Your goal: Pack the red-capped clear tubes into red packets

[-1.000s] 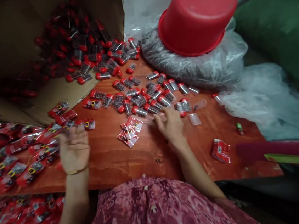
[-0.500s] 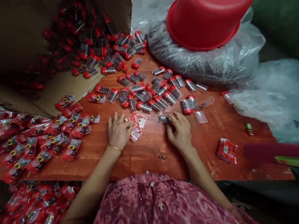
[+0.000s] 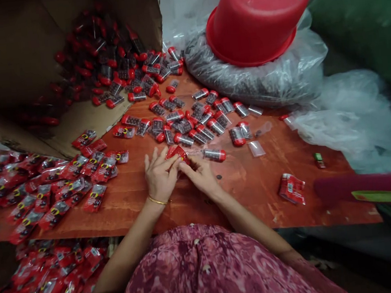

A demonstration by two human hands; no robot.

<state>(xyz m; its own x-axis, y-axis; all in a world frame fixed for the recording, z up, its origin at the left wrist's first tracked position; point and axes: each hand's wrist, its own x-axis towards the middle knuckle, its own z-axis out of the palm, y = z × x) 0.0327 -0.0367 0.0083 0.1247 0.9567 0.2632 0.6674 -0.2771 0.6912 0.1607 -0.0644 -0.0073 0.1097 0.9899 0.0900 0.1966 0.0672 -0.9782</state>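
Note:
Both my hands meet over a small stack of red printed plastic packets (image 3: 178, 154) at the middle of the table. My left hand (image 3: 161, 178) holds the packets from the left, thumb and fingertips closed on their near edge. From the right, my right hand (image 3: 201, 176) pinches the same packets with its thumb; its other fingers are partly hidden. Just beyond my right knuckles lies a clear tube with a red cap (image 3: 214, 154), dark contents inside. Several similar red-capped tubes (image 3: 197, 134) lie scattered behind the packets.
A cardboard box (image 3: 85, 125) spills more tubes at the back left. Filled red packets (image 3: 57, 179) pile up at left. A red tub (image 3: 259, 23) stands upside down on a stuffed plastic bag (image 3: 251, 82). Red packets (image 3: 291, 189) and a green item (image 3: 319, 160) lie right.
My right hand has left the red-capped tube and moved left to the packets. The tube now lies apart from it. My left hand has closed on the packets; the view shifted slightly.

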